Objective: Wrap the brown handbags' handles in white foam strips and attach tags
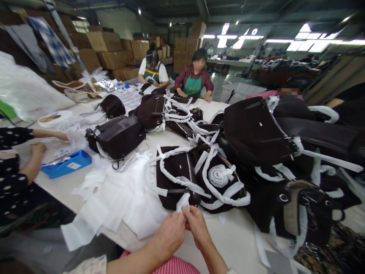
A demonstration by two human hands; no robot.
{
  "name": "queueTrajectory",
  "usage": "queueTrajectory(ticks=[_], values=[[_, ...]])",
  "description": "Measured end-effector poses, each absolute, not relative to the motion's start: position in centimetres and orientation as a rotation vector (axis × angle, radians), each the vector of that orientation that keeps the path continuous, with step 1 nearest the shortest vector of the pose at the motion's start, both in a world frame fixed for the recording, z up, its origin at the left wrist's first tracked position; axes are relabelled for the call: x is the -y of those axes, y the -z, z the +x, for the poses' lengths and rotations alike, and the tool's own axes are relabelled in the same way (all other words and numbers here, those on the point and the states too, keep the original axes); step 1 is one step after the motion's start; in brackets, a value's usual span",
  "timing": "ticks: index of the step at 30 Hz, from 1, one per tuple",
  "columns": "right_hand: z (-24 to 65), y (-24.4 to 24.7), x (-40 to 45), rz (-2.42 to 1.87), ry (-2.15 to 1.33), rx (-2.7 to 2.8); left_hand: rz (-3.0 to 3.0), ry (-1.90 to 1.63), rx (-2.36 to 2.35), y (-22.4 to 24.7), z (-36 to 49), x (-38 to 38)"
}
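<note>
White non-woven strip (183,202): short free end, pinched at its base between both hands, standing up and tilted slightly away from the person. Its long axis runs from the fingertips toward the lower edge of a dark brown zippered bag (178,173); its upper end is just at that edge. Whether it joins the bag's wrapping can't be told.

Left hand (170,234) and right hand (198,225) close together, both narrow, pinching the strip. Right hand sits slightly nearer the bag. Left arm enters from lower left, right arm from lower right.

Bag lies flat on the white table (228,243), bound with white strips; a coiled white strip roll (219,176) sits on a second dark bag beside it. Loose white non-woven sheets (119,201) spread left of the bag. Heap of dark bags (256,129) to the right.

Farther left, a co-worker's hand (38,149) in a polka-dot sleeve, near a blue tray (66,163). Black-handled scissors (118,164) lie by the sheets. Two co-workers (173,70) sit across the table; cardboard cartons (105,42) are stacked behind.
</note>
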State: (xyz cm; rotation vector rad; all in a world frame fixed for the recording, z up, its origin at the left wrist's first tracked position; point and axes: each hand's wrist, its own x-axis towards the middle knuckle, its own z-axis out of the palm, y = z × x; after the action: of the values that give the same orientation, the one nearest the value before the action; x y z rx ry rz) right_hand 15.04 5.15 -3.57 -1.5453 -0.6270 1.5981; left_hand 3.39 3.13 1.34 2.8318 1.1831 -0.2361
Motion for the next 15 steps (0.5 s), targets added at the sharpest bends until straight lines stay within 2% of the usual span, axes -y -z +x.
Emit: queueTrajectory(ticks=[7, 11, 15], values=[[15.5, 3.2, -4.9, -1.430, -1.699, 0.639, 2.789, 0.330, -1.249, -1.4, 3.6, -3.0], [15.0, 3.6, -5.4, -1.653, -1.459, 0.809, 2.788, 0.259, -1.181, -1.3, 4.0, -2.9], [15.5, 4.8, -5.8, -1.661, -1.366, 0.908, 2.602, 0.268, -1.212, -1.5, 3.4, -3.0]])
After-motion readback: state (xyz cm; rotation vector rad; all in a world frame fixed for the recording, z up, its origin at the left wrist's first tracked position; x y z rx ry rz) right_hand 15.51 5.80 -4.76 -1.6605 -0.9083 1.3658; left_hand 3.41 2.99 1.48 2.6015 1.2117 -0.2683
